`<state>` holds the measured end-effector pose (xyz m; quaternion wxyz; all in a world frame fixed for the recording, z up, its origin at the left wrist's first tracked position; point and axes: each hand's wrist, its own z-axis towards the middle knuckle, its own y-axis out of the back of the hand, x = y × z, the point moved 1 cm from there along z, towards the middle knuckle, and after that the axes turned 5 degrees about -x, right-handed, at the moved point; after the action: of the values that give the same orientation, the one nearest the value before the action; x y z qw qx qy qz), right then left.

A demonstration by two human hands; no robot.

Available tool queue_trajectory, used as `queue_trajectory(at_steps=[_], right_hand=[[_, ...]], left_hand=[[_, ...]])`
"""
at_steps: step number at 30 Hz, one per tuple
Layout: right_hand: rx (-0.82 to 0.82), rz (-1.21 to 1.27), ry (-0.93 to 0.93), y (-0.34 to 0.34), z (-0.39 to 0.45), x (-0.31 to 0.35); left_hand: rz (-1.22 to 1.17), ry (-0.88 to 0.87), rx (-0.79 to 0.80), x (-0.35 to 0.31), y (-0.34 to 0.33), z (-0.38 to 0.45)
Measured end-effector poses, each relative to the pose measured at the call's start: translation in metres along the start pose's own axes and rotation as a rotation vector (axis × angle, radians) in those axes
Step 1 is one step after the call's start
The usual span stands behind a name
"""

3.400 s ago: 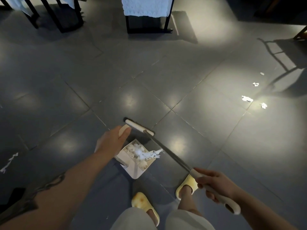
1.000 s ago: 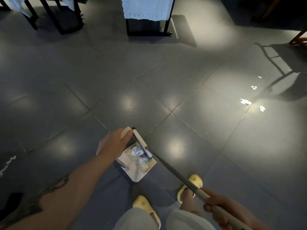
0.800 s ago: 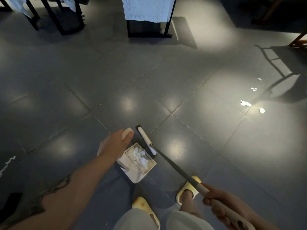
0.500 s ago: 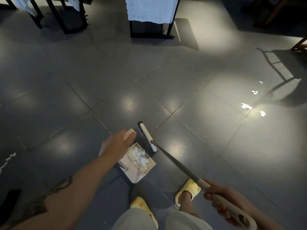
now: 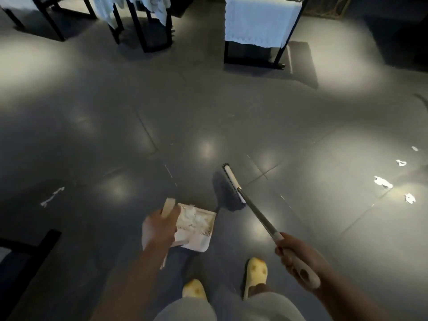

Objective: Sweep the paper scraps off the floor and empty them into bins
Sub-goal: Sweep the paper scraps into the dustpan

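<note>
Dustpan (image 5: 196,230) gripped by left hand (image 5: 159,228), broom (image 5: 234,184) clenched in right hand (image 5: 298,260); collected scraps (image 5: 192,215) likely spilled if dustpan tilted

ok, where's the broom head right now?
In the head view the broom head sits just right of centre, beyond the dustpan and off its far right corner, its handle running back to the right hand.

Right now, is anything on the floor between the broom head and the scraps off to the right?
Head view: nothing. Only bare grey tile lies between the broom head and the nearest scraps.
</note>
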<state>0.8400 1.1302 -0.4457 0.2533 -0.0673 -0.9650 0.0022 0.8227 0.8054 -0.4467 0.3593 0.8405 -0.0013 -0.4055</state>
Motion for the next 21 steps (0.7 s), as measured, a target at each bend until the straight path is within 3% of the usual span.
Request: queue_trajectory(at_steps=[9, 14, 21], right_hand=[[-0.005, -0.274, 0.163, 0.000, 0.019, 0.086], [0.110, -0.388, 0.168, -0.012, 0.038, 0.133], [0.249, -0.660, 0.141, -0.095, 0.062, 0.179]], left_hand=[[-0.191, 0.153, -0.293, 0.023, 0.024, -0.038], [-0.288, 0.176, -0.461, 0.026, 0.021, -0.050], [-0.492, 0.273, -0.662, 0.031, 0.030, -0.055]])
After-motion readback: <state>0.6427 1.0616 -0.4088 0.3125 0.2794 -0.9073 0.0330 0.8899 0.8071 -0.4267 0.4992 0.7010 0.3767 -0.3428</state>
